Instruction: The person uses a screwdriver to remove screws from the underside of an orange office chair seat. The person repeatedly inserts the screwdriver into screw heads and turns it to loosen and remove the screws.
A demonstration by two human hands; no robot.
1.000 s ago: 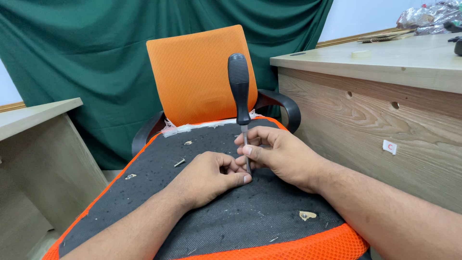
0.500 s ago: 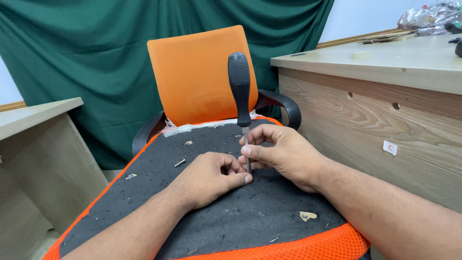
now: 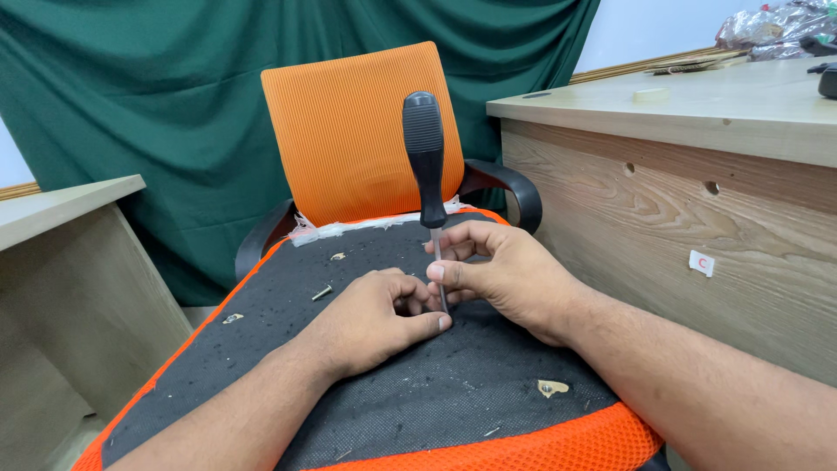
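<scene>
A loose screw (image 3: 323, 293) is seen lying on the black seat underside (image 3: 261, 349), left of the screwdriver (image 3: 426, 166). The left hand (image 3: 370, 318) is curled beside the shaft's foot, thumb and fingers pinched together at the tip. The screwdriver is held upright, its shaft pinched by the right hand (image 3: 506, 279). A screw is judged to be in the course of being seated; steady downward pressure is called for. No containers are shown.
</scene>
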